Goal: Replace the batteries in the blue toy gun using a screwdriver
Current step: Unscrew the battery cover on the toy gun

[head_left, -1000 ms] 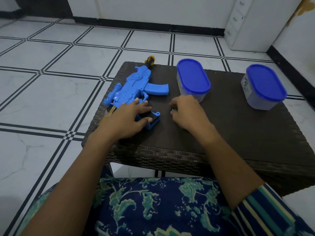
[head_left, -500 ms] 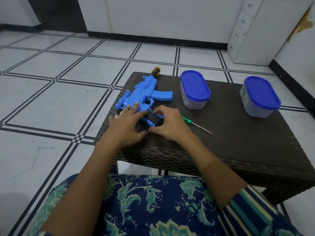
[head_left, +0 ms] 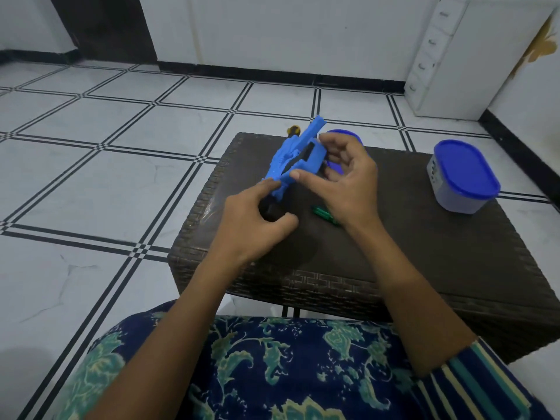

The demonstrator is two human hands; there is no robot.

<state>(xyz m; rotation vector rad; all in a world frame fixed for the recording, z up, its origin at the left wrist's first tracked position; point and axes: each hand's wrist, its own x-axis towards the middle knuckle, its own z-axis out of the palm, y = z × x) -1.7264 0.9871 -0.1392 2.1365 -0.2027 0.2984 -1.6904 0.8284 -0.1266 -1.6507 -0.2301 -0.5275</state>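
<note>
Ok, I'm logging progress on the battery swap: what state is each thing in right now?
blue toy gun, tilted, held by both hands
left hand, grips gun's lower end
right hand, pinches gun's upper part
screwdriver, lying on table, not held
right container, lid on
middle container, mostly hidden

Both bare arms reach forward and draw close together at the hands. The left hand [head_left: 254, 225] sits lower and nearer, knuckles up. Its fingers are curled and its thumb lies across beneath them, gripping the bottom end of the toy gun [head_left: 291, 159], with the forefinger tip on the blue plastic. The right hand [head_left: 351, 183] is raised higher, palm turned leftward. Its thumb presses the gun's side while the curled fingers hook over the top.
</note>
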